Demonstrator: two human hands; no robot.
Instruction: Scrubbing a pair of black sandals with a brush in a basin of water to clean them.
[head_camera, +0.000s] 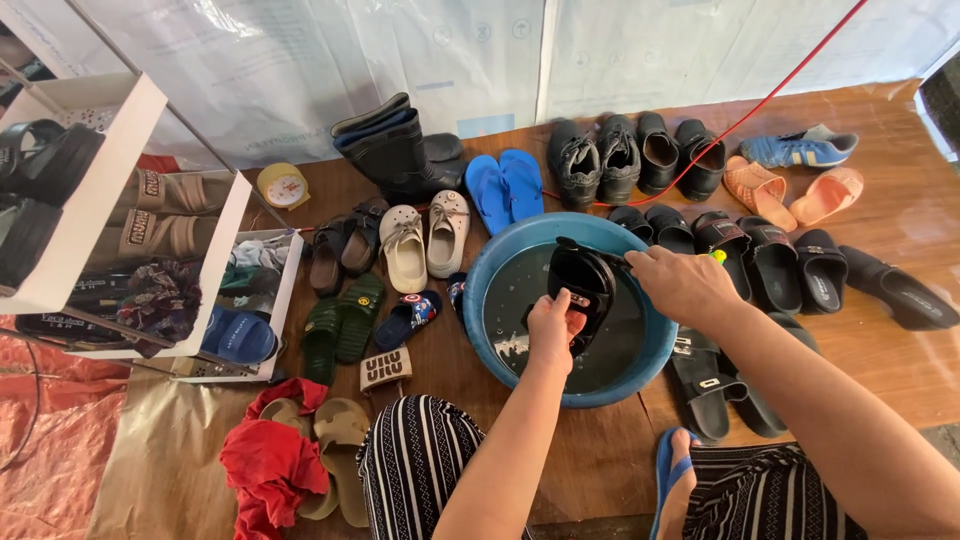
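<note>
As left hand (552, 325) holds sandal (582, 285), right hand (683, 283) scrubs.

right hand (685, 285) hid whatever it gripped | sandal (580, 285) partly behind left hand (552, 330) | rack (90, 200) cut off at left edge

Brown floor (900, 200) bears blue basin (480, 275), shoes, red cloth (270, 465).

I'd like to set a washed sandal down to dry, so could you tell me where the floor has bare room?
Bare wood lies right of the coral sandals and blue sneaker, above the black slides. Another bare strip runs below the blue basin, near the striped knee. Left of the basin it is crowded: beige clogs, green slippers, red cloth.
</note>
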